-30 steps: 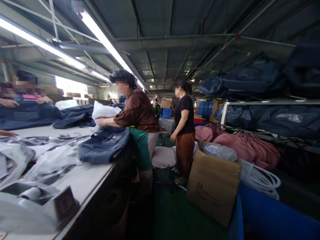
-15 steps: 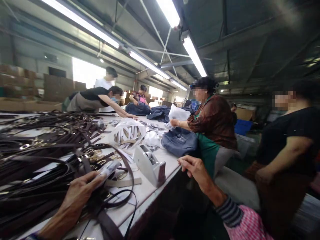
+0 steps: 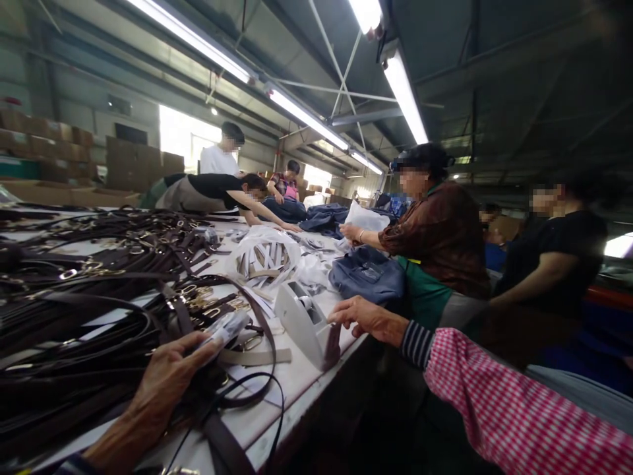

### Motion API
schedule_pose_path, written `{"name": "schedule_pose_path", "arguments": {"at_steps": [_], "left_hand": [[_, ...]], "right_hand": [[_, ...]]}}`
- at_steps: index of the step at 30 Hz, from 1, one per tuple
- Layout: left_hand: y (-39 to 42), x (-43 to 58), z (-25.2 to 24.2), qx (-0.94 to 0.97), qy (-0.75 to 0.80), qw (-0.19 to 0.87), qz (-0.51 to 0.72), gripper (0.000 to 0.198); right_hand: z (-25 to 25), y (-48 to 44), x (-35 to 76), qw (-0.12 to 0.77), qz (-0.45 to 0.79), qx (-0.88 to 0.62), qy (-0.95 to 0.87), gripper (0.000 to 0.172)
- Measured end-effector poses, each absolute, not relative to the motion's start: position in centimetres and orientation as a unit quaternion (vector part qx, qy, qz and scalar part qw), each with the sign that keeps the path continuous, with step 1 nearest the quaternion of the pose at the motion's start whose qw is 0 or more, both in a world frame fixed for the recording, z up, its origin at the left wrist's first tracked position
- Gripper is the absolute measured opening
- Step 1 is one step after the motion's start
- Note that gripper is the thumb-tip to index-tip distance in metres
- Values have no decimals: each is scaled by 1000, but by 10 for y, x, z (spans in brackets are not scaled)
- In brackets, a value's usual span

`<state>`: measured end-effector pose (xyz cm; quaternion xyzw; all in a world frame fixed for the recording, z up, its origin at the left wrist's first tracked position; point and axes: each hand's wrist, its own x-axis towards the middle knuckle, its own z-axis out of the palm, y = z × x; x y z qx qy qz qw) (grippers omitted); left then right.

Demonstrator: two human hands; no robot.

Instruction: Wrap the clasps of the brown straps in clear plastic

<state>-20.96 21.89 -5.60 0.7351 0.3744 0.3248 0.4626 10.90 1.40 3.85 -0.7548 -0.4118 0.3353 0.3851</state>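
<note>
The fingers (image 3: pixel 198 349) of the left hand (image 3: pixel 165 382) are pressed together, a clear plastic packet (image 3: pixel 226 328) being pinched at their tips over a heap of dark leather straps (image 3: pixel 103 264) on the white table (image 3: pixel 297 402). The fingers of the right hand (image 3: pixel 368 320) are spread just beside a grey tape dispenser (image 3: pixel 301 323). Handling of the packet seems to be the step in hand, and a firmer grip appears called for; it looks thin and glossy. A navy bag (image 3: pixel 368 277) lies farther along.
</note>
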Motion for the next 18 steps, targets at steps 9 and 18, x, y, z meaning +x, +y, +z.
{"name": "schedule_pose_path", "arguments": {"at_steps": [9,18], "left_hand": [[208,-211,-47,718,368,484,338,51],[205,-208,-51,665,370,550,343,53]], "right_hand": [[28,13,95,501,314,-736,-330,16],[10,-16,67,632,298,-649,-302,32]]}}
